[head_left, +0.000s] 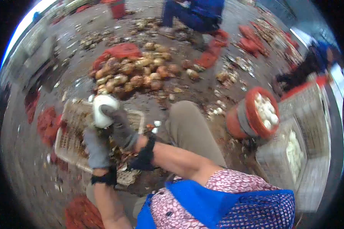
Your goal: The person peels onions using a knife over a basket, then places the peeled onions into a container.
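- From the head view, we look down past our own lap at a wet, dirty floor (153,106) strewn with peelings.
- Our right hand (120,124), in a grey glove with a black cuff, holds a peeled white onion (104,108); its fingers are curled around the onion's right side.
- Our left hand (96,148), gloved the same way, is just below the onion. Its fingers are blurred, so we cannot tell whether they are spread or pressed together.
- The onion is above a pale plastic basket (60,143), in which we see brown scraps.
- Beyond the basket is a heap of unpeeled onions (135,76), with a red mesh sack (120,50) along its far edge.
- To the right of our knee (193,126), a red bucket (235,122) is tilted in our view, filled with peeled onions (267,114). A grey band runs around it; we cannot make out any lettering there.
- Beside the bucket, a pale crate (273,154) holds more white pieces (294,152).
- At the top, a person in blue (197,15) sits near scattered onions; a second person (311,63) is at far right, blurred.
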`<act>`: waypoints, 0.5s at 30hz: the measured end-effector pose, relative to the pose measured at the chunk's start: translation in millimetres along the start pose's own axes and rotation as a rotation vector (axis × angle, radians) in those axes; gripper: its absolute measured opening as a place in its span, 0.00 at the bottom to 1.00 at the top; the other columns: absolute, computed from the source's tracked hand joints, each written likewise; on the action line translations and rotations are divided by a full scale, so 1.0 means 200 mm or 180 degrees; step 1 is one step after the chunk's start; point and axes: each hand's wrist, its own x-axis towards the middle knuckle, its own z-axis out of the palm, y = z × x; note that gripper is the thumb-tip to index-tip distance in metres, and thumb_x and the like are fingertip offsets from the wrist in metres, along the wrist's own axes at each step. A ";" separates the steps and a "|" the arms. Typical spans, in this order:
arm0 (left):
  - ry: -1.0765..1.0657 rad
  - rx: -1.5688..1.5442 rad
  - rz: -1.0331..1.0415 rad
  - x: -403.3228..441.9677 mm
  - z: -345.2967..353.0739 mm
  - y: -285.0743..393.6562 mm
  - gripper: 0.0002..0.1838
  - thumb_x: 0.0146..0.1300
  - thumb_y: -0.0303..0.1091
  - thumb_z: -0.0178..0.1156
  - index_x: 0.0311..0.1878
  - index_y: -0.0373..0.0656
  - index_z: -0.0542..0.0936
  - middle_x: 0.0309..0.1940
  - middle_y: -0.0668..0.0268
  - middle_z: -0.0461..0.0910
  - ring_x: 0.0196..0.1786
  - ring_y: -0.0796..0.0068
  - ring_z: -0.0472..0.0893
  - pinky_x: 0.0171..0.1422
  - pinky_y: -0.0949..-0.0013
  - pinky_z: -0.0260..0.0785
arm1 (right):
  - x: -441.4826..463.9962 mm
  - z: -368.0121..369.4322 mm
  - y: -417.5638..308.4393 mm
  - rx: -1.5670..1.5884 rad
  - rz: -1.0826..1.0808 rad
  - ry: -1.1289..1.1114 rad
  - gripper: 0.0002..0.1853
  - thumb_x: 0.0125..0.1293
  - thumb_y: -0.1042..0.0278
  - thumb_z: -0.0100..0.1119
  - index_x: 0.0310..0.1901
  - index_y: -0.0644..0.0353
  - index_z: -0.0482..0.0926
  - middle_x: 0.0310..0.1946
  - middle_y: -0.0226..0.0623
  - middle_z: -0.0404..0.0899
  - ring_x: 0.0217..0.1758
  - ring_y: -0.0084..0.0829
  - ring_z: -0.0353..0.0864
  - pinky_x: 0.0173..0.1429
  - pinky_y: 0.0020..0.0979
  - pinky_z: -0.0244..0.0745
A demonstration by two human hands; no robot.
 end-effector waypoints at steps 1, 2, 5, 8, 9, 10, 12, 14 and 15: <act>-0.0179 -0.0611 -0.0184 0.02 0.00 -0.26 0.15 0.66 0.36 0.56 0.52 0.39 0.77 0.48 0.55 0.78 0.50 0.59 0.78 0.51 0.59 0.69 | 0.00 0.00 -0.01 0.0223 -0.0057 -0.0033 0.24 0.59 0.51 0.67 0.53 0.54 0.74 0.41 0.27 0.78 0.42 0.24 0.78 0.46 0.28 0.78; -0.0376 -0.1189 -0.0412 0.05 0.05 -0.41 0.18 0.72 0.39 0.51 0.57 0.37 0.76 0.53 0.59 0.77 0.56 0.65 0.75 0.64 0.60 0.66 | 0.00 -0.01 -0.04 0.0450 -0.0101 -0.0091 0.24 0.59 0.50 0.67 0.53 0.53 0.74 0.41 0.27 0.78 0.43 0.24 0.78 0.46 0.29 0.78; 0.0273 0.2987 0.1998 0.14 -0.17 -0.12 0.14 0.65 0.41 0.54 0.47 0.42 0.76 0.29 0.58 0.78 0.25 0.65 0.77 0.27 0.59 0.66 | -0.01 -0.01 -0.27 0.1297 -0.0096 0.0014 0.29 0.58 0.49 0.67 0.55 0.57 0.72 0.42 0.33 0.79 0.46 0.30 0.81 0.54 0.36 0.80; -0.0248 -0.1154 -0.1107 0.10 -0.15 0.04 0.16 0.66 0.41 0.54 0.51 0.40 0.75 0.25 0.59 0.76 0.23 0.66 0.75 0.28 0.59 0.67 | -0.10 -0.17 -0.67 0.0489 -0.0856 -0.0100 0.25 0.60 0.51 0.66 0.55 0.54 0.74 0.44 0.30 0.78 0.44 0.27 0.81 0.44 0.34 0.82; -0.0451 -0.0810 -0.1062 0.12 -0.10 -0.06 0.18 0.65 0.39 0.55 0.54 0.38 0.74 0.28 0.58 0.78 0.27 0.64 0.76 0.32 0.58 0.69 | -0.17 -0.24 -0.84 -0.0084 -0.1213 0.0164 0.25 0.60 0.53 0.67 0.55 0.55 0.74 0.44 0.32 0.78 0.44 0.28 0.81 0.46 0.34 0.82; -0.0634 -0.0458 -0.1030 0.13 -0.04 -0.16 0.21 0.65 0.38 0.56 0.57 0.36 0.72 0.31 0.56 0.79 0.31 0.61 0.78 0.36 0.58 0.70 | -0.26 -0.33 -1.01 -0.0655 -0.1542 0.0425 0.25 0.60 0.55 0.67 0.55 0.57 0.73 0.44 0.33 0.79 0.44 0.28 0.81 0.47 0.34 0.82; -0.0788 -0.0097 -0.1000 0.12 -0.05 -0.17 0.24 0.64 0.36 0.57 0.60 0.35 0.71 0.35 0.54 0.81 0.36 0.58 0.80 0.40 0.57 0.72 | -0.38 -0.67 -1.32 -0.1939 -0.2274 0.1046 0.26 0.58 0.61 0.70 0.55 0.60 0.72 0.46 0.34 0.79 0.46 0.27 0.80 0.48 0.32 0.81; -0.0776 0.2843 0.1816 0.08 -0.11 -0.04 0.28 0.61 0.31 0.57 0.65 0.34 0.68 0.43 0.51 0.82 0.44 0.52 0.81 0.50 0.56 0.73 | -0.58 -0.88 -1.62 -0.2739 -0.2727 0.1804 0.27 0.53 0.59 0.74 0.52 0.60 0.75 0.45 0.35 0.79 0.45 0.27 0.80 0.48 0.29 0.79; -0.1326 0.1145 0.0118 0.12 -0.03 -0.20 0.33 0.58 0.26 0.56 0.69 0.34 0.64 0.54 0.46 0.78 0.55 0.48 0.78 0.59 0.56 0.71 | -0.67 -1.06 -1.77 -0.3504 -0.2983 0.2578 0.28 0.51 0.59 0.75 0.52 0.60 0.75 0.44 0.34 0.79 0.45 0.27 0.79 0.48 0.30 0.78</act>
